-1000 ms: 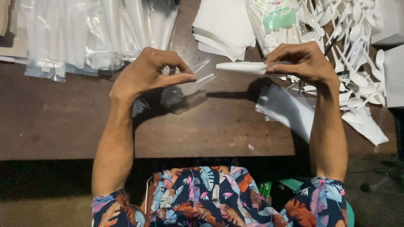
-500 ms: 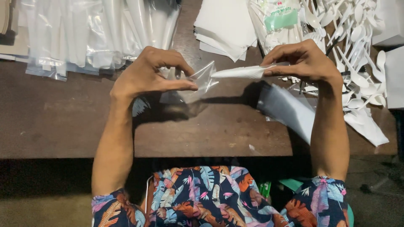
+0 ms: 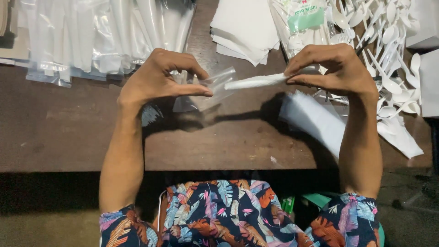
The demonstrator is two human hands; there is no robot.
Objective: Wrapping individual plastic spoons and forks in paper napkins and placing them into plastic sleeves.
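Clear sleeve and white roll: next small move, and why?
Probably push the white roll further left into the clear sleeve. The right hand pinches the roll's far end, its tip sits just at the sleeve's mouth, and the left hand holds that mouth open, so the two look lined up.

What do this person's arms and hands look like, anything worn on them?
Both forearms are bare. The left hand and right hand show no gloves, rings or watch. Short sleeves in a dark floral print of blue, orange and pink leaves end near the elbows.
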